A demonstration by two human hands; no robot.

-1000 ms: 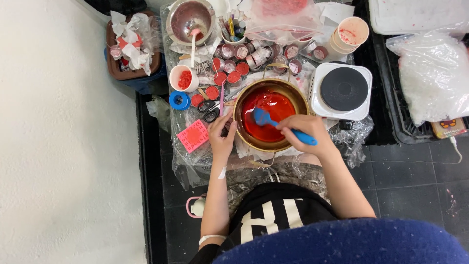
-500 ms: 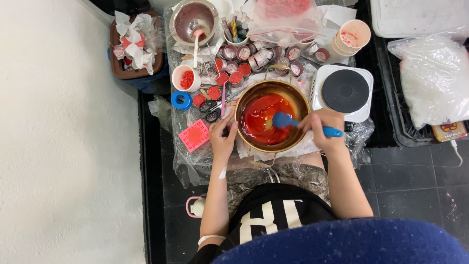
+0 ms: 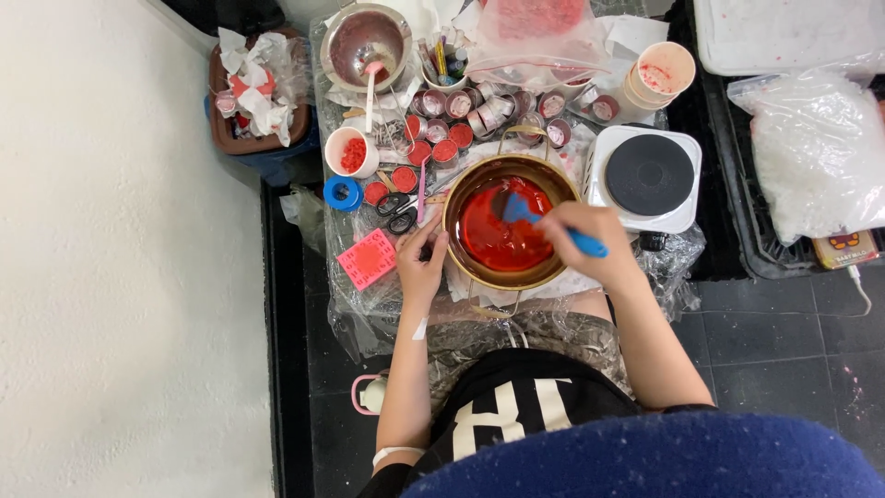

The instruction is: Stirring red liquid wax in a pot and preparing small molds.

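Observation:
A round metal pot (image 3: 461, 191) holds bright red liquid (image 3: 493, 242) on a plastic-covered low table. My right hand (image 3: 590, 238) grips a blue spatula (image 3: 524, 212) whose blade dips into the liquid near the pot's upper middle. Against the pot's left rim rests my left hand (image 3: 420, 263), fingers curled on the edge. A pink square mould (image 3: 367, 259) lies just left of that hand.
A white hotplate (image 3: 647, 177) with a black disc sits right of the pot. Several small tins of red wax (image 3: 433, 148), scissors (image 3: 398, 210), a blue tape roll (image 3: 343, 193) and cups crowd the back. A bag of white flakes (image 3: 816, 152) lies at right, a bin (image 3: 256, 92) at left.
The spatula blade and my right hand swept from the pot's left-centre to its right side, then back toward the upper middle. My left hand has stayed on the rim.

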